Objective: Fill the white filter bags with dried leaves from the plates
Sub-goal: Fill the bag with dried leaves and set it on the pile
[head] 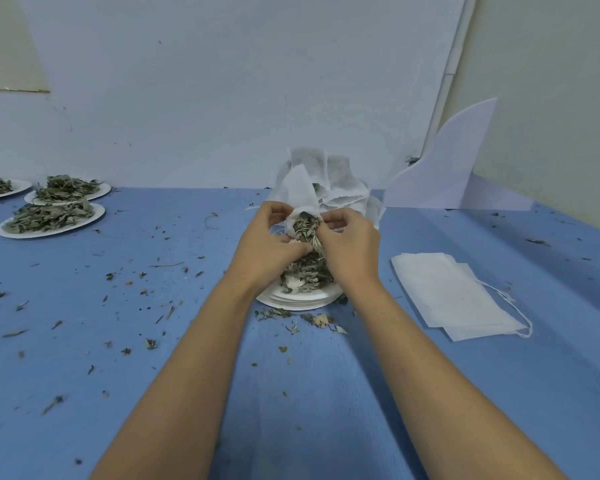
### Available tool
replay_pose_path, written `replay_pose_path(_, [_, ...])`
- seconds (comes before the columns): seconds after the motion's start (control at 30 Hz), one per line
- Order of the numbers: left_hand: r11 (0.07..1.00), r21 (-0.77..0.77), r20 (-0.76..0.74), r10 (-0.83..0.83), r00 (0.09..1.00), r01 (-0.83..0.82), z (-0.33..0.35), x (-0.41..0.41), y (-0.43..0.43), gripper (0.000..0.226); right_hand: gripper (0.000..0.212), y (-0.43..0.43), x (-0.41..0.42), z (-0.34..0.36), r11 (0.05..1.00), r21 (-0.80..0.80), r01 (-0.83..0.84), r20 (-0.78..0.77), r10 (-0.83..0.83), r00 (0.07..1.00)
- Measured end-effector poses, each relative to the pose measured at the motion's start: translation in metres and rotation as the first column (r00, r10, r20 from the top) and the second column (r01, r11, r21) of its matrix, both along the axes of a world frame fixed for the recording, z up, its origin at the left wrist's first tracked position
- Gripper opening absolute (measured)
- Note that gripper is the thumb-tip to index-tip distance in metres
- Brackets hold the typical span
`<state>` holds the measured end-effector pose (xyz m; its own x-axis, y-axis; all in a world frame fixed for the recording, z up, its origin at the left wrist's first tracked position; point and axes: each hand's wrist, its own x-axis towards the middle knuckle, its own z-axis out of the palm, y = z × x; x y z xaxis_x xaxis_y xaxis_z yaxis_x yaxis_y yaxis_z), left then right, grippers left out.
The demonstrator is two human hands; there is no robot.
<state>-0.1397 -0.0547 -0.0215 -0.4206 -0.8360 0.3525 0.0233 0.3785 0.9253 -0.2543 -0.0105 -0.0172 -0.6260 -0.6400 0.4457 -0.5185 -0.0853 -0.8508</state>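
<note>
A white filter bag (300, 195) is held at the table's centre, just above a stack of white paper plates (298, 301). Its long axis tilts near to far: the open mouth faces the viewer and downward, and the closed end points up and away. Dried leaves (305, 226) fill the mouth and heap on the top plate below.

The left hand (267, 244) grips the mouth's left edge with curled fingers. The right hand (350, 244) pinches the right edge.

Behind stands a pile of filled bags (340, 181). Flat empty bags (447, 292) lie to the right. Leaf-laden plates (49, 220) sit far left on the blue table (326, 393), which is strewn with leaf crumbs.
</note>
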Motion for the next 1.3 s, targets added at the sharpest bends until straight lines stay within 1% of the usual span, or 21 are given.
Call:
replay_pose_path(0.07, [0.994,-0.055,0.034,0.095,0.995,-0.093,-0.001,0.001,0.001,0.045,0.007,0.000,0.000,0.001,0.999,0.000,-0.036,0.044,0.036,0.998])
replay_pose_path(0.17, [0.950,-0.166,0.067,0.278,0.958,-0.264,0.000,0.003,0.000,0.036,0.008,0.000,0.000,0.004,0.993,0.022,-0.112,0.091,0.110,0.990])
replay_pose_path(0.27, [0.930,-0.172,0.024,0.334,0.942,-0.325,-0.001,0.004,-0.001,0.027,0.010,0.001,-0.003,0.007,0.965,0.007,-0.262,0.194,0.256,0.947])
replay_pose_path(0.3, [0.923,-0.173,0.020,0.351,0.936,-0.343,-0.002,0.003,-0.001,0.024,0.011,0.002,-0.005,0.007,0.958,-0.002,-0.286,0.195,0.281,0.940])
replay_pose_path(0.33, [0.915,-0.176,0.018,0.372,0.928,-0.363,-0.002,0.003,0.000,0.023,0.010,0.003,-0.006,0.007,0.962,0.012,-0.273,0.140,0.269,0.953])
replay_pose_path(0.4, [0.900,-0.168,0.012,0.410,0.912,-0.402,-0.002,0.003,-0.001,0.024,0.009,0.003,-0.007,0.006,0.980,0.067,-0.186,-0.080,0.191,0.978])
replay_pose_path(0.43, [0.894,-0.158,0.017,0.427,0.904,-0.419,-0.002,0.003,-0.002,0.024,0.010,0.002,-0.006,0.006,0.985,0.074,-0.155,-0.164,0.165,0.973])
replay_pose_path(0.47, [0.887,-0.148,0.024,0.446,0.895,-0.438,-0.002,0.003,-0.002,0.024,0.011,0.002,-0.004,0.006,0.986,0.076,-0.146,-0.212,0.159,0.964])
replay_pose_path(0.57, [0.843,-0.114,0.017,0.530,0.848,-0.525,-0.002,0.004,-0.004,0.020,0.014,0.003,0.004,0.005,0.979,0.077,-0.187,-0.251,0.200,0.947])
replay_pose_path(0.67, [0.789,-0.035,-0.005,0.614,0.789,-0.614,-0.003,0.007,-0.008,0.017,0.013,0.004,0.012,0.002,0.957,0.097,-0.272,-0.281,0.288,0.915])
replay_pose_path(0.73, [0.774,0.002,-0.016,0.633,0.774,-0.633,-0.004,0.007,-0.009,0.018,0.014,0.003,0.016,0.000,0.954,0.112,-0.277,-0.314,0.298,0.901])
replay_pose_path(0.8, [0.791,-0.009,-0.019,0.612,0.791,-0.612,-0.005,0.006,-0.008,0.017,0.015,0.002,0.016,-0.001,0.966,0.105,-0.237,-0.318,0.258,0.912])
replay_pose_path(0.87, [0.840,-0.010,-0.028,0.541,0.840,-0.542,-0.004,0.004,-0.007,0.016,0.013,0.001,0.014,-0.002,0.979,0.065,-0.194,-0.272,0.205,0.940])
replay_pose_path(1.0, [0.939,0.062,-0.020,0.339,0.940,-0.338,0.000,0.002,-0.008,0.027,0.007,0.002,0.008,0.002,0.987,-0.001,-0.161,-0.087,0.160,0.983])
replay_pose_path(1.13, [0.985,0.044,0.027,0.163,0.986,-0.164,0.000,0.005,-0.007,0.048,0.010,0.002,0.007,0.005,0.982,-0.049,-0.184,0.077,0.187,0.979])
replay_pose_path(1.17, [0.989,0.025,0.044,0.141,0.989,-0.143,-0.001,0.005,-0.007,0.054,0.009,0.003,0.007,0.005,0.980,-0.063,-0.187,0.119,0.194,0.974])
replay_pose_path(1.23, [0.989,-0.033,0.095,0.148,0.984,-0.146,-0.001,0.006,-0.005,0.062,0.010,0.002,0.006,0.006,0.977,-0.083,-0.198,0.204,0.211,0.956])
replay_pose_path(1.3, [0.979,-0.090,0.121,0.193,0.974,-0.183,-0.002,0.005,-0.004,0.063,0.016,0.002,0.006,0.006,0.969,-0.100,-0.226,0.285,0.245,0.927])
